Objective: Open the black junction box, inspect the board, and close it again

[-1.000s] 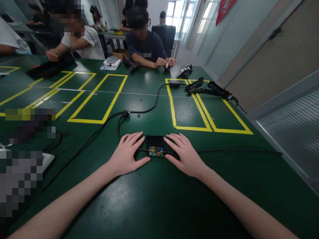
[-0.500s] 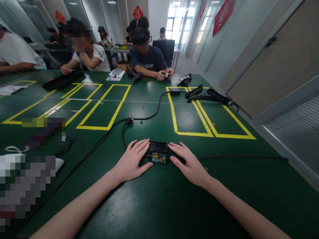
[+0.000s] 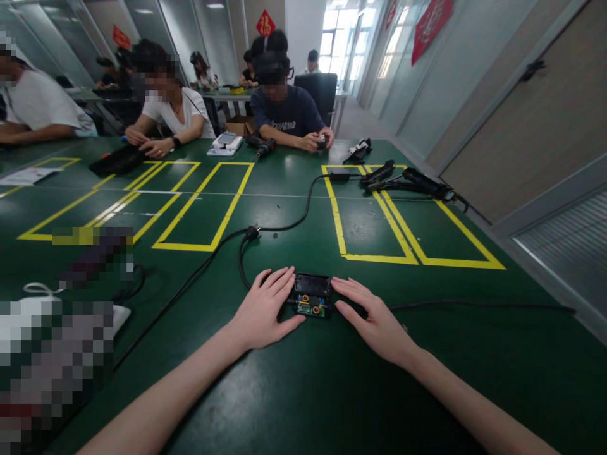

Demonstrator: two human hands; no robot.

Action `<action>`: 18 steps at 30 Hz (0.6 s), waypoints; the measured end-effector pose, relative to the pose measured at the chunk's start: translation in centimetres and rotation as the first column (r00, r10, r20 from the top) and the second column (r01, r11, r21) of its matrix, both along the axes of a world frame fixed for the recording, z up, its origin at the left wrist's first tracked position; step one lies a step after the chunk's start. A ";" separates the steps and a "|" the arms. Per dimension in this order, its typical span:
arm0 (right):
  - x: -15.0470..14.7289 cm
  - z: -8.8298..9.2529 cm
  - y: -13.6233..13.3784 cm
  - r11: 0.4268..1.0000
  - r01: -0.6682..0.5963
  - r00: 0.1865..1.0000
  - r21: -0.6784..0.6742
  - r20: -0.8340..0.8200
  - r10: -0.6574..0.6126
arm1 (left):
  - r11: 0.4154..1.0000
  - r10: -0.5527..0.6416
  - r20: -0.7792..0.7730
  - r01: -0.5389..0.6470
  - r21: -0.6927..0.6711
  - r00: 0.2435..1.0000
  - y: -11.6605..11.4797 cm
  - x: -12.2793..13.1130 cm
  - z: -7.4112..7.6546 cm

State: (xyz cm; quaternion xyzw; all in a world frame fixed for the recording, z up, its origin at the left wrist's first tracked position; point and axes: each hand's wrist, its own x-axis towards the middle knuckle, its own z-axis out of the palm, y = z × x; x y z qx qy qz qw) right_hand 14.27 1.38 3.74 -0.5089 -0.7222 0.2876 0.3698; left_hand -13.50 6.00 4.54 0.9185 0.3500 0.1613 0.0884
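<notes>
A green circuit board with copper-coloured coils lies in front of me, set in one half of a black plastic case. Just beyond it is the other half, an empty-looking black cover. My left hand rests at the left side, fingers stretched out, fingertips by the cover and thumb near the board's lower left corner. On the other side my right hand has its fingers extended, their tips at the cover's right edge. A black cable runs from the left side of the case under my left hand.
Another black cable stretches right across the green table. A plug and cord lie beyond my hands. Yellow tape rectangles mark the tabletop. Black tool-like parts lie at the far right. A person sits opposite, handling a small object.
The whole view has shifted slightly, so the scene sits further right. My hands stay beside the opened case. Across the table, a co-worker's raised hand has come down to the black tray.
</notes>
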 end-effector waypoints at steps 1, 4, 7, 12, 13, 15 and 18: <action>0.1 0.0 0.0 1.000 -0.002 1.000 -0.001 -0.013 0.002 | 1.000 -0.005 0.003 0.005 0.005 1.000 0.0 -0.1 0.0; 0.2 0.1 0.0 1.000 -0.007 0.999 -0.011 -0.052 0.006 | 1.000 -0.015 0.014 0.014 0.028 1.000 -0.1 -0.3 -0.1; 0.2 0.2 0.1 0.999 -0.008 0.997 -0.041 -0.079 0.005 | 0.998 -0.024 0.025 0.022 0.052 0.999 -0.1 -0.4 -0.2; 0.2 0.4 0.2 0.995 -0.033 0.995 -0.094 -0.100 0.024 | 0.996 -0.039 0.039 0.036 0.082 0.998 -0.1 -0.7 -0.3; 0.2 0.4 0.3 0.994 -0.040 0.994 -0.098 -0.107 0.029 | 0.996 -0.043 0.045 0.039 0.086 0.998 -0.1 -0.8 -0.4; 0.3 0.5 0.3 0.993 -0.048 0.992 -0.110 -0.124 0.034 | 0.995 -0.053 0.058 0.048 0.093 0.997 -0.1 -1.0 -0.4; 0.3 0.8 0.2 0.990 -0.045 0.989 -0.136 -0.149 0.024 | 0.991 -0.075 0.076 0.066 0.113 0.994 -0.1 -1.1 -0.5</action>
